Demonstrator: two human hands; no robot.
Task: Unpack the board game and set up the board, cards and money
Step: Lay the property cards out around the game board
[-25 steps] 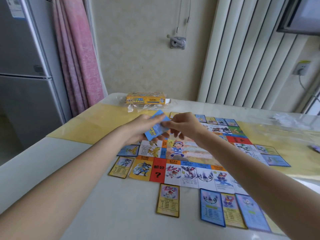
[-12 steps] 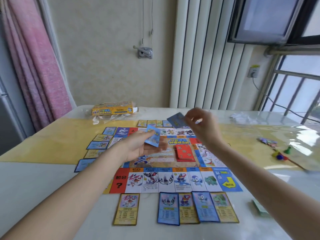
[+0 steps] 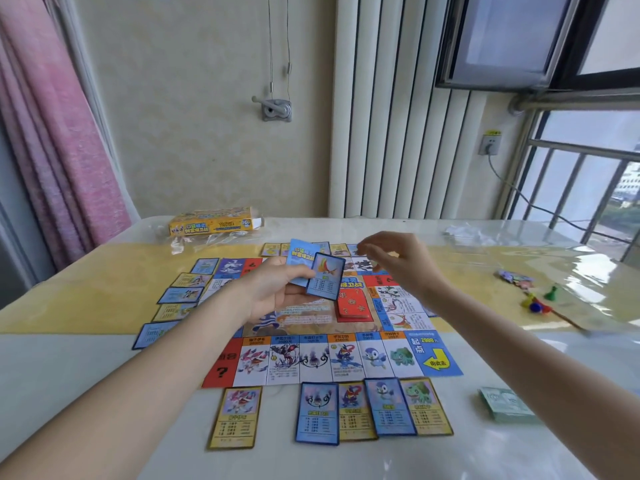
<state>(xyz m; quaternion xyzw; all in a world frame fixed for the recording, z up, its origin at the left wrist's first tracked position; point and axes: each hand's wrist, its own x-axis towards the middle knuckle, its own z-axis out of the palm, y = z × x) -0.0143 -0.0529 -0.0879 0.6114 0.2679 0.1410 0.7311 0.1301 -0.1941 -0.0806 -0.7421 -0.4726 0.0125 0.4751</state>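
Observation:
The game board (image 3: 346, 356) lies unfolded on the table, with a red card deck (image 3: 353, 303) near its centre. Face-up property cards line its near edge (image 3: 317, 412), its left edge (image 3: 180, 294) and its far edge (image 3: 272, 249). My left hand (image 3: 273, 294) hovers over the board's middle, holding a small stack of blue-backed cards (image 3: 300, 259) with one blue card (image 3: 325, 278) face up in front. My right hand (image 3: 398, 263) hangs above the board's far right part, fingers apart and empty. A green stack of money (image 3: 504, 405) sits to the right of the board.
The yellow game box (image 3: 214, 223) lies at the table's far left on clear plastic wrap. Coloured pawns (image 3: 536, 303) and a small pile of pieces (image 3: 516, 277) sit at the right. Crumpled plastic (image 3: 464, 233) lies at the far right. A wall and window stand behind.
My right hand took a blue card from the left hand's stack and carried it to the board's far side; now it is empty. A face-up card now shows in my left hand.

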